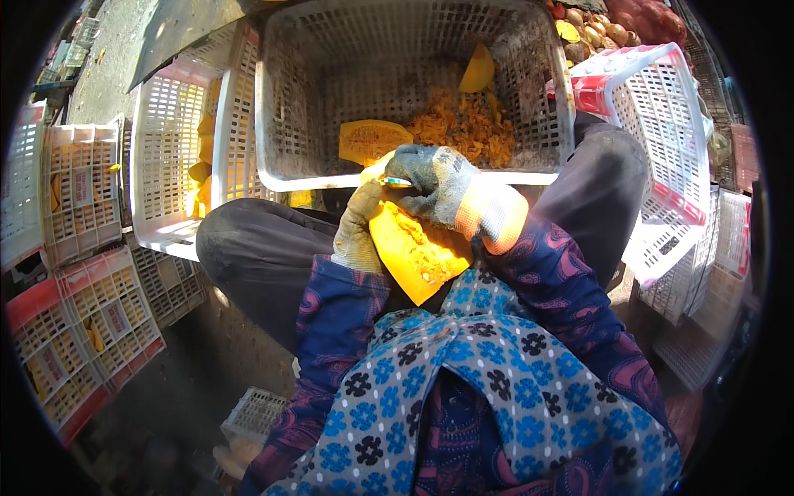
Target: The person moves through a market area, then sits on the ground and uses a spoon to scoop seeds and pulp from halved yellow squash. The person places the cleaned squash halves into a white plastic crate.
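A long cut piece of pumpkin (412, 258) lies over my lap, its orange, stringy inside facing up. My left hand (359, 226), in a pale work glove, is closed around its left edge near the far end. In a grey and white glove with an orange cuff, my right hand (442, 188) grips a small tool (395, 181) with a white and green end showing. The rest of that tool is hidden by the fingers and the pumpkin. Just beyond my hands, another pumpkin piece (374, 142) rests in a large plastic crate (331, 181), cut face up.
Orange pumpkin pulp (463, 126) is heaped in the large crate beside a pumpkin wedge (477, 69). On the left, a white crate (178, 153) holds yellow pieces. A tilted white and red crate (662, 124) stands right. Onions (602, 35) lie at the far right.
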### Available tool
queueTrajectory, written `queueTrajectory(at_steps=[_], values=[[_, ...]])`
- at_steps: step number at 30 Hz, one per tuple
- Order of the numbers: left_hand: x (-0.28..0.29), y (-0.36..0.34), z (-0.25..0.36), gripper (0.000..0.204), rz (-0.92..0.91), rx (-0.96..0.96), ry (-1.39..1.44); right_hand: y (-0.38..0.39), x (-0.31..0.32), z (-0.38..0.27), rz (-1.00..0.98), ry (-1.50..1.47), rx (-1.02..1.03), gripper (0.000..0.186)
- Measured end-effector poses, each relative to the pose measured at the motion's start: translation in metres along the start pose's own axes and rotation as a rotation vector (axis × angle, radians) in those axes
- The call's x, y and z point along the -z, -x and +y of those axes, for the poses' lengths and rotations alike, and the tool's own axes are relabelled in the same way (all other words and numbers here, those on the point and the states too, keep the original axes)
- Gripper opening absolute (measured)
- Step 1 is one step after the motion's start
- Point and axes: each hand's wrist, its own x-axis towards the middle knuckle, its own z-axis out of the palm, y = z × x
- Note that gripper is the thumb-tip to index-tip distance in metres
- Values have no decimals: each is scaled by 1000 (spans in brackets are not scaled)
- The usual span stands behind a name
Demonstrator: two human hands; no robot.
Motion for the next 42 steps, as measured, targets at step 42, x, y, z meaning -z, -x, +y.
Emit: queueTrajectory(at_steps=[42], values=[[-8,25,-44,53,2,237,173,100,-1,0,211,-47,330,26]])
